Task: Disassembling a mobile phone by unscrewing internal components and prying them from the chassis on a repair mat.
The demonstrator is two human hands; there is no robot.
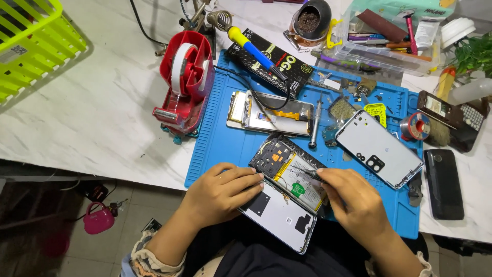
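Left hand [221,192] – pressing flat, fingers spread, steadying opened phone [287,197] at blue mat's [225,138] front edge | right hand [353,202] – pinching screwdriver [307,173], touching battery [302,185].

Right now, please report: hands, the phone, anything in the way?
Left hand steadies the opened phone. Right hand holds a thin tool over it. Detached back cover lies apart, right. Nothing blocking.
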